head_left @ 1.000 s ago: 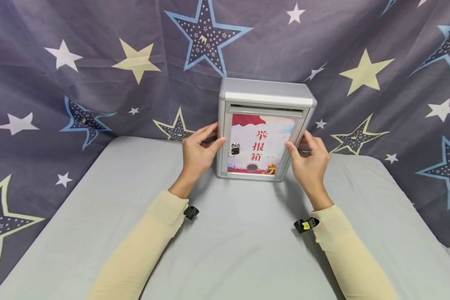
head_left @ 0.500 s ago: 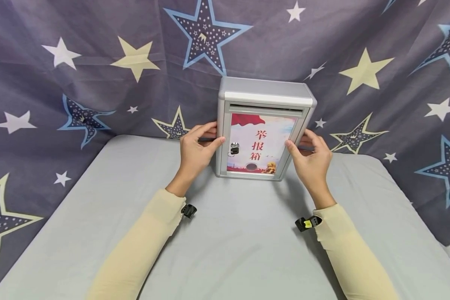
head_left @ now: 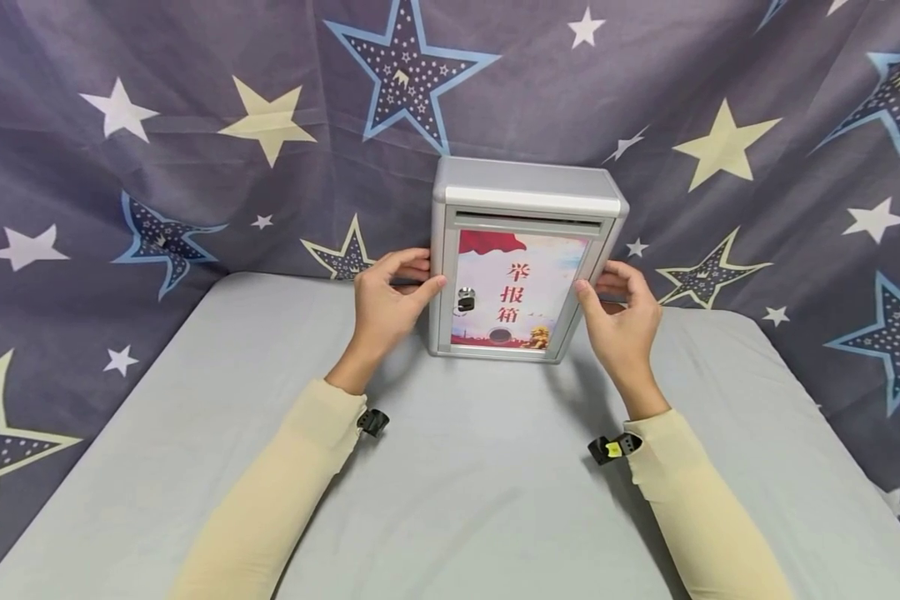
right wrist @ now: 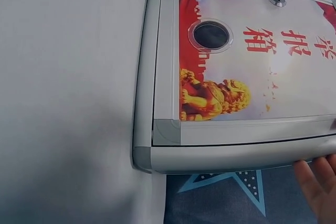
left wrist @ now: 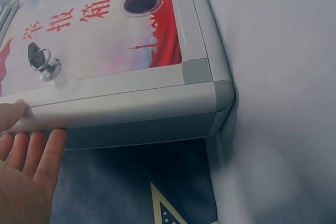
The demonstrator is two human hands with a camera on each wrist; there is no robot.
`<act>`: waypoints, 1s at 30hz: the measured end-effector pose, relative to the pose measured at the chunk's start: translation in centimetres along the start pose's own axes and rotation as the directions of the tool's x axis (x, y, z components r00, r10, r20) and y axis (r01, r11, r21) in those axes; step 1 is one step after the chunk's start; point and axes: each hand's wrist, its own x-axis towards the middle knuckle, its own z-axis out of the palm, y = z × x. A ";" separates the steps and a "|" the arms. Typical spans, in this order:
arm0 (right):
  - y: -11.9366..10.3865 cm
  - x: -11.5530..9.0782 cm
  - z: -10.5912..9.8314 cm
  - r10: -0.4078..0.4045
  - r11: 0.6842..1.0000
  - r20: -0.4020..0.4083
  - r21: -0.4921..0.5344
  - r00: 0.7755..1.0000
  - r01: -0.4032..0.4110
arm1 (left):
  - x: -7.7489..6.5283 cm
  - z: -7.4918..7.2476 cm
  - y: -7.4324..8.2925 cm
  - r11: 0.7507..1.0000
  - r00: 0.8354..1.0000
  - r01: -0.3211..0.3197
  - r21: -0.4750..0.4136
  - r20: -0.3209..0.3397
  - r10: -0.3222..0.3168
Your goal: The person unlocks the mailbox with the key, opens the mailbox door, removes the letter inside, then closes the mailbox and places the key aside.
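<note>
Between 2 hands (head_left: 382,308) (head_left: 626,325) stands a silver box (head_left: 528,279).

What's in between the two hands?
A silver box: the left hand holds one side and the right hand the other, as the head view shows.

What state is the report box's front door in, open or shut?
Shut: the front door sits flush with the frame of the report box in both wrist views. Whether it's locked, I cannot tell.

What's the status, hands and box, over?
Left hand and right hand gripping opposite sides of silver box. Box standing on pale table, key in lock. Nothing seen in the way; starry curtain behind.
</note>
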 end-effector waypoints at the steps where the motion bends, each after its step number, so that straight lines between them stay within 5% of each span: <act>1: 0.0 0.0 0.0 0.004 1.000 -0.008 0.006 1.000 -0.004 | 0.0 0.0 0.1 1.000 1.000 0.003 -0.005 0.001 -0.003; 15: -0.7 0.2 0.0 -0.007 1.000 -0.093 0.029 0.996 0.010 | 0.3 -0.5 0.1 1.000 0.999 0.002 -0.021 0.039 -0.001; 30: -2.6 -0.3 0.5 -0.246 0.968 -0.067 0.036 0.967 0.249 | 0.5 -0.6 0.2 0.992 0.993 0.108 -0.060 0.044 -0.105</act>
